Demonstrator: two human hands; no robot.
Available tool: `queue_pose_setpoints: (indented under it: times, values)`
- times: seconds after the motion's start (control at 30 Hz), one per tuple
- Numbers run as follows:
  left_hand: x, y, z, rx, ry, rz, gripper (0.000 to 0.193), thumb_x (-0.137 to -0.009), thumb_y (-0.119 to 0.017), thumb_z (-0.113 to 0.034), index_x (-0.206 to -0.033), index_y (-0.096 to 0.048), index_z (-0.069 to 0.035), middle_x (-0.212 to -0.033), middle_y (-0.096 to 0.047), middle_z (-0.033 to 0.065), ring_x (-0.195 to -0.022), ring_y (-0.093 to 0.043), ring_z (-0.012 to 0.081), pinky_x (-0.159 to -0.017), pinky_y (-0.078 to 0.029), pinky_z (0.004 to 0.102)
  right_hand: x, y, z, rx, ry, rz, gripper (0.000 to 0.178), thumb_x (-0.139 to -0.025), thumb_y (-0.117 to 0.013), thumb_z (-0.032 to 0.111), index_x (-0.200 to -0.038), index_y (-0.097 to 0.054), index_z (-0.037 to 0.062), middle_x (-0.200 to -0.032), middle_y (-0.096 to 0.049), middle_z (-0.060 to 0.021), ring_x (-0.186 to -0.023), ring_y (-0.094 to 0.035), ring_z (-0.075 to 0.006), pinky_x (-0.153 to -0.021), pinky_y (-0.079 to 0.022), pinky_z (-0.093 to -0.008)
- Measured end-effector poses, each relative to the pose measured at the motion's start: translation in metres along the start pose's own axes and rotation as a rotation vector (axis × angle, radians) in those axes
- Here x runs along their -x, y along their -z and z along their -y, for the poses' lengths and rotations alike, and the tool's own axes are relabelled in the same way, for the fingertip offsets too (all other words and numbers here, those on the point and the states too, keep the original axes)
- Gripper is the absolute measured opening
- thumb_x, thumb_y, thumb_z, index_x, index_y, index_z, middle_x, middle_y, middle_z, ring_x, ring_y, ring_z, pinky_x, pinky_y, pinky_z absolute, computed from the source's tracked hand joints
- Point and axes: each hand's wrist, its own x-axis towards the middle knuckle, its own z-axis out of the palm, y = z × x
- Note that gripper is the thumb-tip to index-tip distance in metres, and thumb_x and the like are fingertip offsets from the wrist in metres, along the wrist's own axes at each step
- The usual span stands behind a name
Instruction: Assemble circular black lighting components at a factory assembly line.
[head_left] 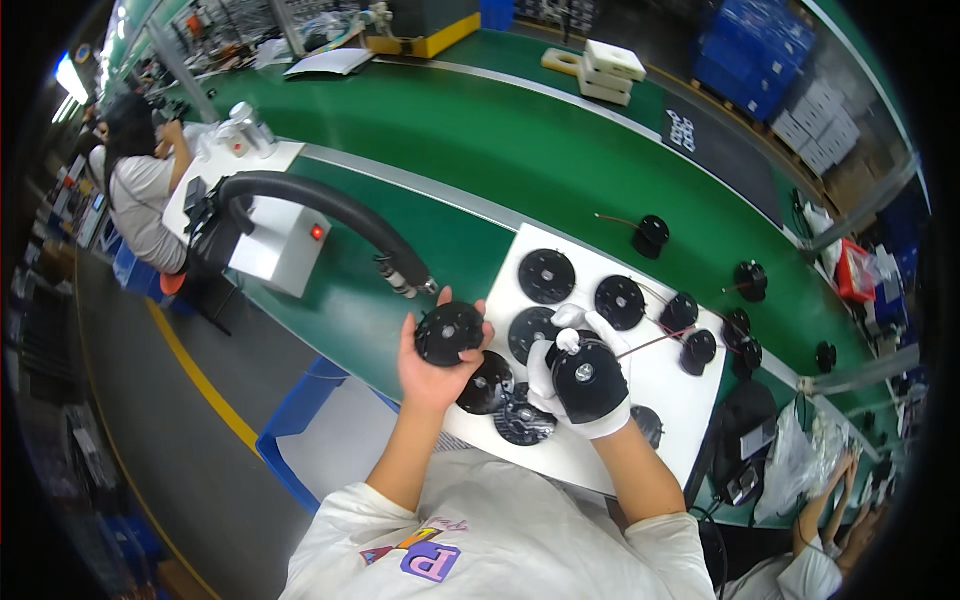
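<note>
My bare left hand (432, 382) is closed round a black round disc-shaped part (447, 336), its flat face up, beside the metal tip (395, 276) of a thick black hose. In my right hand (541, 378), which wears a white glove, is a black cup-shaped part (598, 392) with a shiny metal piece at its middle. A thin reddish wire (650, 345) runs near it. Below both hands lies a white board (655, 400) with several black discs, such as this one (547, 276). My right fingertips are partly hidden.
The hose (330, 188) arches from a white box (283, 245) with a red light. Small black wired parts (651, 236) stand on the green belt (520, 130) to the right. A blue bin (300, 440) sits low left. Co-workers are at far left (140, 190) and lower right (820, 570).
</note>
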Motion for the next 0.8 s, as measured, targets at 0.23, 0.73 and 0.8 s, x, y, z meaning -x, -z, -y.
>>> queue_pose_setpoints:
  times: [0.23,0.73,0.8]
  values:
    - [0.028,-0.041,0.049,-0.227,-0.041,0.023,0.062,-0.099,-0.038,-0.06,-0.15,-0.04,-0.024,-0.141,-0.043,0.0342,-0.13,-0.043,0.056,-0.102,-0.042,0.0663,0.023,0.021,0.009,-1.432,-0.373,-0.026,0.018,-0.098,-0.051,0.009,-0.11,-0.057,-0.003,-0.108,-0.061,-0.0109,-0.092,-0.062,-0.0157,-0.082,-0.053,-0.0285]
    - [0.041,-0.079,0.11,-1.11,-0.328,0.311,0.074,-0.099,-0.03,-0.064,-0.15,-0.03,-0.01,-0.139,-0.047,0.0308,-0.124,-0.054,0.0423,-0.108,-0.041,0.0554,0.019,0.046,0.041,0.294,0.486,-0.364,0.03,-0.065,-0.057,0.035,-0.083,-0.065,0.0119,-0.075,-0.051,-0.0106,-0.057,-0.046,-0.0255,-0.056,-0.036,-0.0378]
    - [0.043,-0.081,0.114,-1.268,-0.403,0.324,0.077,-0.099,-0.03,-0.065,-0.15,-0.029,-0.007,-0.141,-0.045,0.0286,-0.126,-0.053,0.0392,-0.11,-0.039,0.0522,0.015,0.039,0.05,0.411,0.505,-0.353,0.031,-0.066,-0.057,0.036,-0.084,-0.066,0.0132,-0.076,-0.051,-0.0096,-0.057,-0.046,-0.0245,-0.055,-0.034,-0.0383]
